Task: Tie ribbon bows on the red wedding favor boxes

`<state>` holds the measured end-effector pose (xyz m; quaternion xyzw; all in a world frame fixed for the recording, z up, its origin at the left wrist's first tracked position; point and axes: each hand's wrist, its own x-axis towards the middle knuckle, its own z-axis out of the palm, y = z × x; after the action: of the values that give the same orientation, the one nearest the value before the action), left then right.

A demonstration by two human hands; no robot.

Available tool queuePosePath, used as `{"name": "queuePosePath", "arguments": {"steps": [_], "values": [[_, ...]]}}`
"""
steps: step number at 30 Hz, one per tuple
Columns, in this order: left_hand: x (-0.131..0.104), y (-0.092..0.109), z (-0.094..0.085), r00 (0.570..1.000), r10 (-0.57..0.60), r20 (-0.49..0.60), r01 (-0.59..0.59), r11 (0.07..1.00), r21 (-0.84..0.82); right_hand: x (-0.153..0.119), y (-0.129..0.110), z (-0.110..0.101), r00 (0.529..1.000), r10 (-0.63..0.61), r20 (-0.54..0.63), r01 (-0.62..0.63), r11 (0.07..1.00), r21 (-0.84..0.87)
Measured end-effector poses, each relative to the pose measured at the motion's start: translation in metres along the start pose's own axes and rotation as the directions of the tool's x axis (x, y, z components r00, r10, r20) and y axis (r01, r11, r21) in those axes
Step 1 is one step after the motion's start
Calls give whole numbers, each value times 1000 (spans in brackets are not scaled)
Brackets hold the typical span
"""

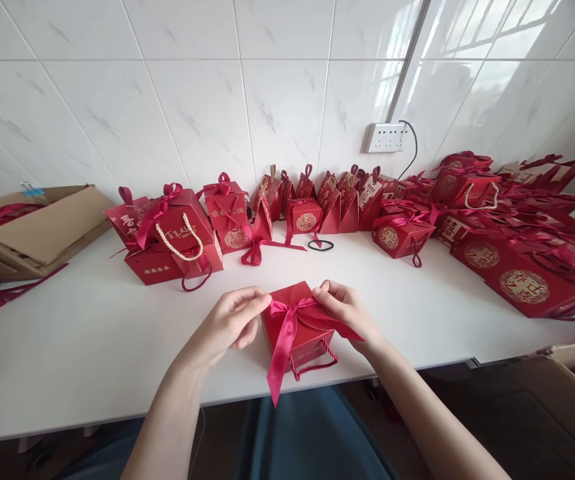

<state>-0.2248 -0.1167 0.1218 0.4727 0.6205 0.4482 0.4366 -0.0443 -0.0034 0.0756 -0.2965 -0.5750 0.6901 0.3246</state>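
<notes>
Red card forms the small gift box (294, 327) standing at the near edge of the white bench (92, 347), about midway along it, its satin ribbon (287, 327) knotted on top with one tail hanging over the edge. The left hand (232, 320) and right hand (344, 307) each pinch a loop of that ribbon, fingers closed on it. Finished red boxes (177, 233) crowd the far edge by the tiled wall (217, 100), with a cardboard carton (32, 227) at the far left corner.

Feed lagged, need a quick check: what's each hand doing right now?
Left hand: closed, pinching the ribbon bow on the red gift box.
Right hand: closed, pinching the bow's other side.
</notes>
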Motion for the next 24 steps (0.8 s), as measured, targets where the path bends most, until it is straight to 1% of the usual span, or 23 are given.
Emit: {"name": "queuePosePath", "arguments": {"steps": [1, 3, 6, 8, 11, 13, 14, 16, 18, 20, 22, 24], "values": [[0, 1, 1, 1000, -7, -8, 8, 999, 31, 0, 0, 0, 1000, -1, -2, 1, 1000, -4], [-2, 4, 4, 999, 11, -53, -3, 989, 146, 0, -1, 1, 1000, 2, 7, -2, 1000, -15], [-7, 7, 10, 984, 92, -152, -36, 941, 338, -1, -2, 1, 1000, 5, 24, -4, 1000, -20], [-11, 6, 12, 973, 113, -201, -29, 925, 379, -2, -2, 1, 1000, -5, 26, 6, 1000, -16], [-13, -2, 13, 947, 76, -311, 21, 954, 299, -4, -2, 1, 999, -14, 37, 15, 1000, -23], [-13, -8, 15, 920, 9, -393, 82, 973, 215, -5, -3, 0, 999, 12, 48, -8, 998, -69], [-13, -11, 16, 914, -31, -404, 114, 977, 182, -5, -4, 0, 998, 30, 48, -25, 995, -101], [-13, -15, 22, 923, -89, -374, 155, 977, 149, -6, -5, 0, 997, 58, 48, -49, 986, -160], [-14, -17, 28, 932, -86, -351, 141, 981, 135, -5, -6, 1, 997, 64, 47, -54, 982, -182], [-15, -19, 35, 922, -43, -385, 93, 989, 113, -5, -5, 2, 997, 56, 47, -48, 986, -160], [-15, -23, 40, 904, -1, -427, 33, 997, 66, -5, -2, 3, 997, 49, 53, -44, 995, -91], [-13, -29, 43, 898, 9, -441, -20, 1000, -20, -5, 1, 5, 997, 44, 60, -44, 999, 2]]}}
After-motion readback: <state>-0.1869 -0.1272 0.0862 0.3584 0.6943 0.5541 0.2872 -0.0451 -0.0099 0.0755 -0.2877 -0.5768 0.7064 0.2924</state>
